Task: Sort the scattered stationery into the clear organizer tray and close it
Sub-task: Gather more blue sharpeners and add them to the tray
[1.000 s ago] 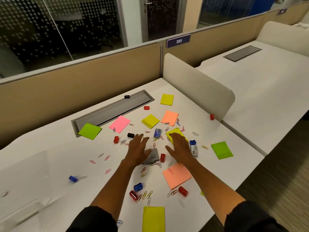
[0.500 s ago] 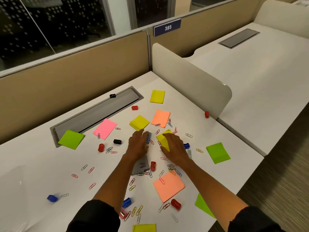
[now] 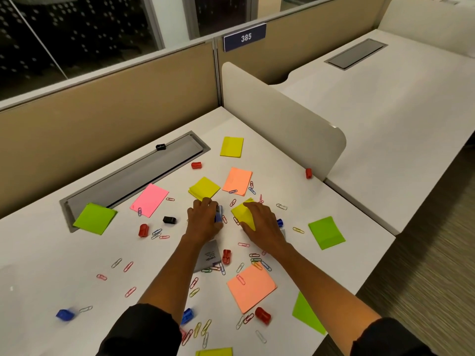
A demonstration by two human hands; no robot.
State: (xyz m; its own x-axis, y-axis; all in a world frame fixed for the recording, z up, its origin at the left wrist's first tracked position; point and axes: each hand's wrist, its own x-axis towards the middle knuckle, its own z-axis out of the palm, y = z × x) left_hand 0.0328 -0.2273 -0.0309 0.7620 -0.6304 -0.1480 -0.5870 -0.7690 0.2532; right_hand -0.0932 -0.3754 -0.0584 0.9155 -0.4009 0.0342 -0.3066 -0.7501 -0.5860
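at desk centre, left grip [image 3: 204, 222] curled round a blue clip [image 3: 219, 214], right grip [image 3: 262, 222] pinching a yellow note pad [image 3: 243, 214]

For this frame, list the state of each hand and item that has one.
Left hand: grips a small blue item.
Right hand: grips a yellow pad, tilted up off the desk.
Pink pad: lying flat, a clip on its edge.
Near orange pad: flat, a clip on it.
Grey box: flat, partly under the left forearm.
Cable hatch: shut.
Organizer tray: not in view.
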